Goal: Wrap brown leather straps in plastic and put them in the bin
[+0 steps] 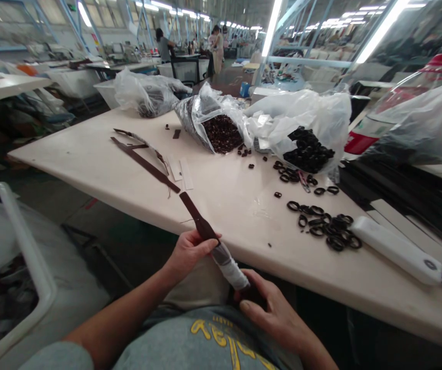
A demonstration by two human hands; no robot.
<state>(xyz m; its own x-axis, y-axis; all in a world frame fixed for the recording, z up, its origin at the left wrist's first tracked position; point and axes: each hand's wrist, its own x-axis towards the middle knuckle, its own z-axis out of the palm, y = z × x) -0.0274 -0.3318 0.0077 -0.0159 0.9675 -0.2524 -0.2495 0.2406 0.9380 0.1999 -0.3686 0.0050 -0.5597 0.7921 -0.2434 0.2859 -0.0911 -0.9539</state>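
A dark brown strap, its middle wrapped in whitish film, slants between my two hands at the table's front edge. My left hand pinches it just above the wrapping, thumb on top. Around its lower, brown end my right hand is closed; part of that end is hidden by the fingers. The strap's upper tip rests over the tabletop, close to another long brown strap lying flat. Beside that one lies a second strap with a wrapped part. Two white strips lie near them.
On the white table stand open plastic bags of brown bits and black pieces. Loose black rings lie to the right, by a white corded device. A bottle stands behind. A white-framed cart is at left.
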